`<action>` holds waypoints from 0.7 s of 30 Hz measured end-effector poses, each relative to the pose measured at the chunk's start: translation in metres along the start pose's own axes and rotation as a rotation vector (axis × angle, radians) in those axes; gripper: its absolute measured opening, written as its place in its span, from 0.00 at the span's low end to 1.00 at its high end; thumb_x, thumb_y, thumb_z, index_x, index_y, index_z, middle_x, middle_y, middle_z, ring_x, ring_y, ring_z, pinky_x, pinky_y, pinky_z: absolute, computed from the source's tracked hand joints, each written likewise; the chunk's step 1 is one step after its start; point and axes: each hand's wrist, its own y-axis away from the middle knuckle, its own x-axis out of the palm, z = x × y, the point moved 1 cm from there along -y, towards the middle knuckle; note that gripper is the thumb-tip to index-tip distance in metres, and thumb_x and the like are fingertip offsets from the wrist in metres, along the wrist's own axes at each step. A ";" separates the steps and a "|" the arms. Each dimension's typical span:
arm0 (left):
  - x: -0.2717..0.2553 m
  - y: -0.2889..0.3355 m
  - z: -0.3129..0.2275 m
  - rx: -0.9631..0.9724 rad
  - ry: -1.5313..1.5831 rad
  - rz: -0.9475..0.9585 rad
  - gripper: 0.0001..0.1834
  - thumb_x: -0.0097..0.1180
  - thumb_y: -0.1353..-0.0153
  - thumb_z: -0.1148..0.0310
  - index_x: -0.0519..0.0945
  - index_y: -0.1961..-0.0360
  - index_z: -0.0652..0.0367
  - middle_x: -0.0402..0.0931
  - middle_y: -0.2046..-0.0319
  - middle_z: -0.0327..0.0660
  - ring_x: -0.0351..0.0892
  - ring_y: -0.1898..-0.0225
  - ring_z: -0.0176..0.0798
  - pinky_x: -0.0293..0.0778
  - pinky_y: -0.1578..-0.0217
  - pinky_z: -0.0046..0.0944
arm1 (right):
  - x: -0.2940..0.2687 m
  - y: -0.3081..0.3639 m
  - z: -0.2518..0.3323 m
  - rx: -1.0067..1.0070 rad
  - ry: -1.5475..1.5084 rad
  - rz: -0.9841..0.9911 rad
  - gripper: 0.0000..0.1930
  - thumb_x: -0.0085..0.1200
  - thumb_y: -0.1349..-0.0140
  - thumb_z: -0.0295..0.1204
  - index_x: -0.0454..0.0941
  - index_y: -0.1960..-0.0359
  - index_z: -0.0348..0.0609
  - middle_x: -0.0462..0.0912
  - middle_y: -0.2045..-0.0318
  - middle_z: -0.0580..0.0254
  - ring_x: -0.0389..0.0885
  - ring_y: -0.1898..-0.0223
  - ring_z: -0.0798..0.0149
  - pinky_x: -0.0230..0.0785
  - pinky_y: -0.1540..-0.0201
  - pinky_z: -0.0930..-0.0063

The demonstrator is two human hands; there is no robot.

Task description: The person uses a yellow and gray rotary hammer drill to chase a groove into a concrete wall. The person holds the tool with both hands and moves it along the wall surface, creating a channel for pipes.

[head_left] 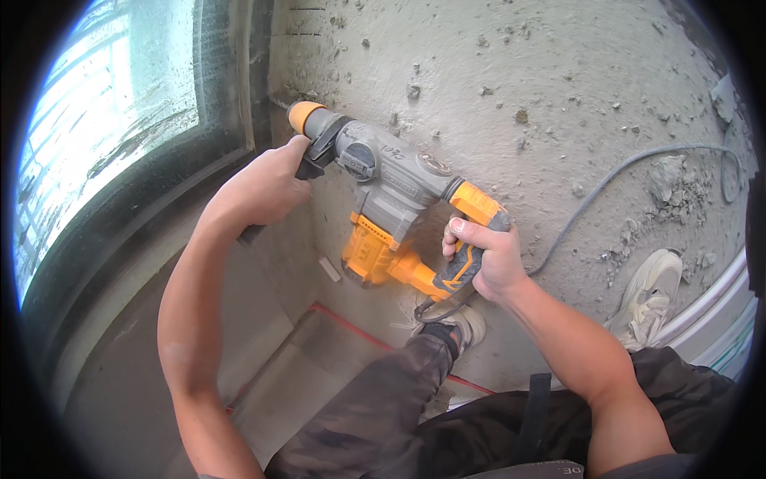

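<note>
A grey and orange rotary hammer drill [396, 180] lies across the middle of the head view, its orange-collared chuck end at the upper left. My left hand [267, 182] is closed around the black side handle near the chuck. Around the rear grip, my right hand [492, 254] is wrapped with its thumb on top. The bit points at the corner where the window frame [239, 88] meets the rough grey floor [447, 40]; its tip is hard to make out. The drill's orange motor housing looks smeared.
Across the right side, a grey power cord [614, 172] curves over the floor. Rubble [674, 191] and small chips lie scattered there. My two light shoes [650, 295] stand near the drill. A red-edged panel [319, 359] is below, and white trim strips [710, 311] lie at the right.
</note>
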 end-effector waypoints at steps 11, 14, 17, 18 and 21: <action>-0.006 0.014 0.000 -0.030 0.084 0.005 0.22 0.55 0.37 0.73 0.70 0.42 0.67 0.81 0.68 0.57 0.83 0.71 0.54 0.77 0.65 0.54 | 0.016 0.008 0.004 -0.061 0.037 0.040 0.12 0.65 0.34 0.25 0.80 0.51 0.38 0.82 0.67 0.60 0.82 0.68 0.62 0.76 0.61 0.64; -0.005 0.009 0.006 -0.018 0.091 -0.013 0.25 0.56 0.37 0.72 0.71 0.38 0.61 0.79 0.69 0.53 0.81 0.75 0.46 0.77 0.69 0.49 | 0.014 0.003 0.003 -0.059 0.005 0.036 0.12 0.66 0.35 0.24 0.82 0.52 0.38 0.83 0.67 0.61 0.82 0.70 0.64 0.75 0.63 0.66; -0.006 0.005 0.005 -0.035 0.086 0.006 0.24 0.57 0.37 0.72 0.70 0.40 0.61 0.79 0.68 0.54 0.81 0.75 0.46 0.77 0.69 0.49 | 0.010 -0.005 0.003 -0.064 -0.004 0.057 0.11 0.67 0.36 0.24 0.83 0.53 0.38 0.84 0.68 0.62 0.82 0.71 0.65 0.75 0.64 0.67; -0.005 0.001 0.008 -0.016 0.066 -0.010 0.23 0.57 0.37 0.72 0.70 0.41 0.61 0.79 0.68 0.55 0.82 0.75 0.46 0.77 0.68 0.50 | 0.010 -0.008 0.004 -0.068 -0.001 0.069 0.10 0.67 0.36 0.24 0.83 0.53 0.38 0.84 0.68 0.62 0.82 0.71 0.65 0.75 0.64 0.67; 0.004 -0.009 0.021 0.020 0.026 -0.047 0.23 0.57 0.37 0.72 0.69 0.41 0.61 0.79 0.68 0.56 0.82 0.74 0.47 0.76 0.68 0.51 | 0.013 -0.017 0.011 -0.014 0.014 0.052 0.09 0.67 0.36 0.24 0.83 0.55 0.39 0.84 0.69 0.62 0.82 0.71 0.65 0.75 0.65 0.67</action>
